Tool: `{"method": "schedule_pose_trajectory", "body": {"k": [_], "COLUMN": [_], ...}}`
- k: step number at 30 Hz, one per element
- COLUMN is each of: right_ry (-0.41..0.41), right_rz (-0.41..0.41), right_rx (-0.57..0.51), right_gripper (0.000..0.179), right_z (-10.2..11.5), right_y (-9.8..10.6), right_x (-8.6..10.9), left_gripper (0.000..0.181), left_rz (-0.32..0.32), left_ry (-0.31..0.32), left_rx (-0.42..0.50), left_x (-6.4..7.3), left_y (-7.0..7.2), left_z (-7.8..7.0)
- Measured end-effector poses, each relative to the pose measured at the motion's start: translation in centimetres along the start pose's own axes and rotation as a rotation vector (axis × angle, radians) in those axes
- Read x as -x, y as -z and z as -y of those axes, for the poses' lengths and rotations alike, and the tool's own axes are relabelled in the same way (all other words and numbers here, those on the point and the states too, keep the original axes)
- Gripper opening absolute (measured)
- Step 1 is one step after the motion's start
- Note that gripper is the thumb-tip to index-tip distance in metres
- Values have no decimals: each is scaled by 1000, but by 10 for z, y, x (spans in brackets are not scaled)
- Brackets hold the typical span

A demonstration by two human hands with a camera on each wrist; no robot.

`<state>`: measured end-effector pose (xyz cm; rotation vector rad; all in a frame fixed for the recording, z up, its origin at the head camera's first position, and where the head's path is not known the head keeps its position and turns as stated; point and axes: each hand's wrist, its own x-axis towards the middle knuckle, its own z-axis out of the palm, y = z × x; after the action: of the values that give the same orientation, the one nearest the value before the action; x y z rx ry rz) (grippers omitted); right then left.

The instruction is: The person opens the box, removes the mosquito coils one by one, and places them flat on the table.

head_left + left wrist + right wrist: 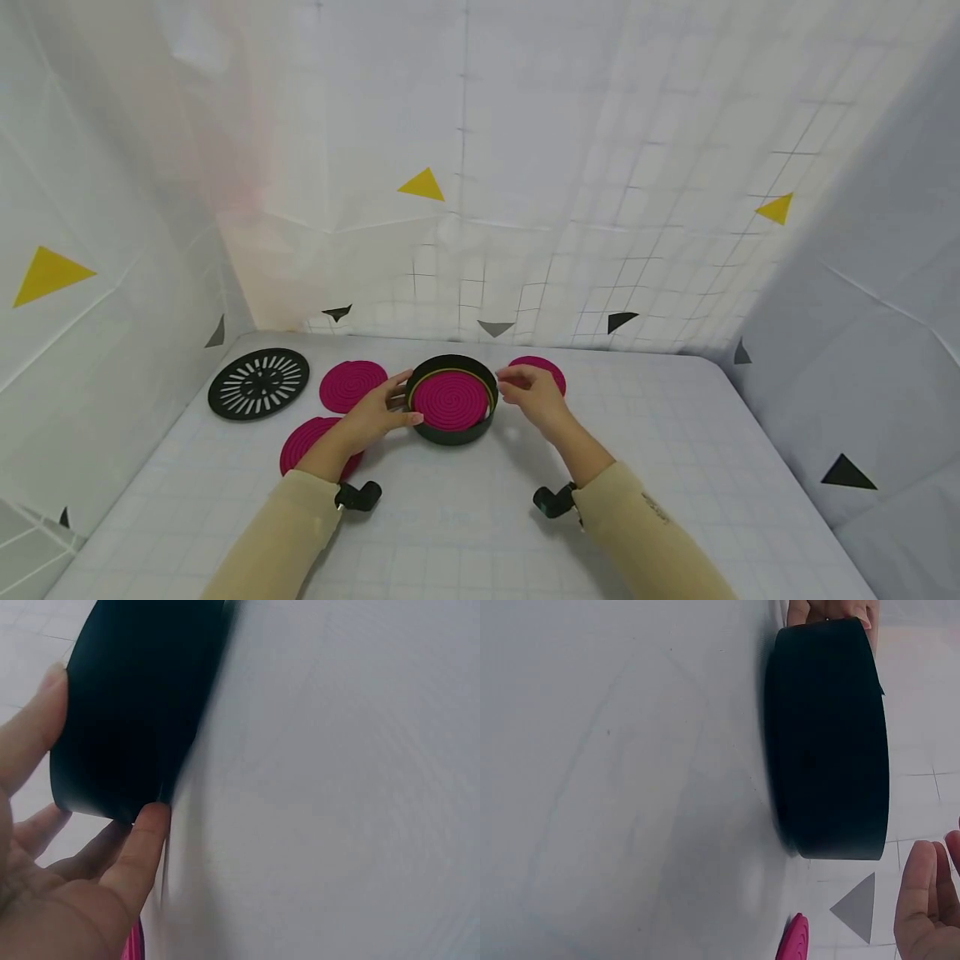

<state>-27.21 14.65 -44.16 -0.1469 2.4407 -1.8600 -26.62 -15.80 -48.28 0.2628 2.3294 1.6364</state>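
Observation:
A round black coaster holder stands on the table in the head view, with a magenta spiral-ribbed coaster inside its rim. My left hand holds the holder's left side, thumb toward the front and fingers at the wall. In the left wrist view, fingertips touch the dark wall. My right hand hovers just off the right rim, fingers loosely bent and holding nothing. The right wrist view shows those fingers apart from the holder.
Two more magenta coasters lie left of the holder, one farther back and one partly under the left forearm. Another coaster lies behind the right hand. A black slotted disc lies at the far left. White sheeting encloses the table.

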Motion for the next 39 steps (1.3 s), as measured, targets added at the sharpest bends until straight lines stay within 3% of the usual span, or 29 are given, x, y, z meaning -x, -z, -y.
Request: {"method": "schedule_pose_trajectory", "body": {"k": [11, 20, 29, 39], "right_ry": [32, 32, 46, 9], "right_rz": [42, 88, 92, 190], "right_rx": [56, 23, 162, 205], "right_gripper": [30, 31, 31, 41], "right_z": [6, 12, 12, 14], "right_y": [-11, -21, -27, -26], "right_x": [-6, -14, -21, -29], "left_gripper": [96, 93, 93, 95], "left_rz": [-19, -9, -10, -12], "left_ry": [7, -9, -3, -5], "left_rx": [-26, 2, 10, -26], "left_x": [1, 1, 1, 1], "left_y": [-1, -1, -1, -1], "left_z": [-2, -1, -2, -1]}}
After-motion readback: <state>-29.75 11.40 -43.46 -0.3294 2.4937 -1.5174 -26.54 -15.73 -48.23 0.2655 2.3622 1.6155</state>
